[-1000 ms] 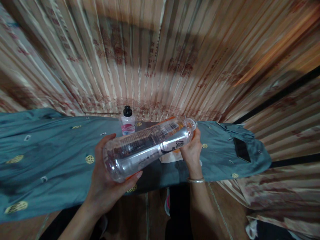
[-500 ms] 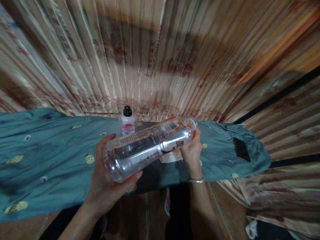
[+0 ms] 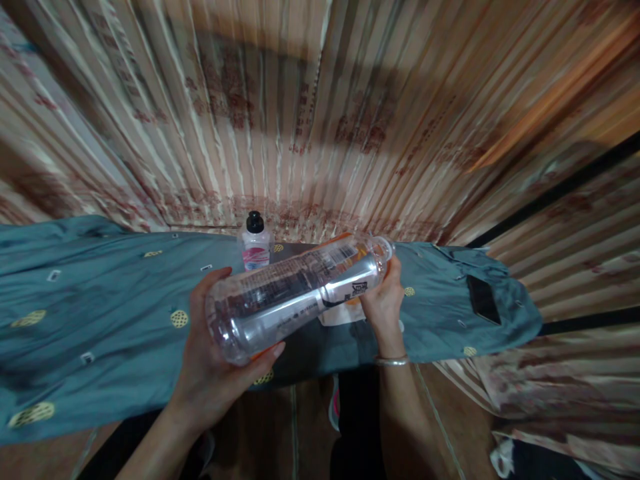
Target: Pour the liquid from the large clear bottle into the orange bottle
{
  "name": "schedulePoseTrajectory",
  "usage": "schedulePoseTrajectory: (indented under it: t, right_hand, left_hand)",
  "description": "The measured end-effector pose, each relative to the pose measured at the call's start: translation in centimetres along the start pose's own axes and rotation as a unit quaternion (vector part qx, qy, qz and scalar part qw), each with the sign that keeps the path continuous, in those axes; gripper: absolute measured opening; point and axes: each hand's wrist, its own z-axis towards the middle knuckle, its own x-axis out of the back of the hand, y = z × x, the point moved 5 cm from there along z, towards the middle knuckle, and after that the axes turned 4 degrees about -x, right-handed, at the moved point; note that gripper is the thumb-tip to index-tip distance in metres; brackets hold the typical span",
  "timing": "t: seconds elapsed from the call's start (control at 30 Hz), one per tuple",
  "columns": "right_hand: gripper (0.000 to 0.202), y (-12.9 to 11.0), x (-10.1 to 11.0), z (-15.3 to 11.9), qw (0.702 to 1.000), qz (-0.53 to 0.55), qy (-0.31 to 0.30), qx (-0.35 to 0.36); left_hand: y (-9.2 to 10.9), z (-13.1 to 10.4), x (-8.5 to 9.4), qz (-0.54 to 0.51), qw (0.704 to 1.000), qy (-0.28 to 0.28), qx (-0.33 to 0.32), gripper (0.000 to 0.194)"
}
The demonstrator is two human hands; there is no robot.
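A clear plastic bottle with a printed label is held tilted above the cloth, its neck toward the upper right. My left hand is closed round its base, thumb along the lower side. Behind the neck, my right hand grips that end, its fingers partly hidden by the bottle. I see no cap on the mouth. Just beyond stands a small white bottle with a black cap and pink label. Beneath the large bottle lies something white and orange, mostly covered.
A blue-green cloth with yellow spots covers the narrow surface. A dark phone lies near its right end. Pleated patterned curtains hang close behind and to the right, where dark bars run. Below is a tiled floor.
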Motion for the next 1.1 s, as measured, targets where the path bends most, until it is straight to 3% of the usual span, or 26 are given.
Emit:
schedulePoseTrajectory:
  t: [0.33, 1.1]
  right_hand:
    - [0.075, 0.21, -0.05, -0.03, 1.000, 0.001, 0.002, 0.001]
    - [0.079, -0.02, 0.04, 0.04, 1.000, -0.004, -0.010, -0.012]
  left_hand:
    - [0.61, -0.34, -0.16, -0.024, 0.997, 0.035, 0.058, 0.087]
    - [0.62, -0.28, -0.18, -0.025, 0.998, 0.025, 0.058, 0.087]
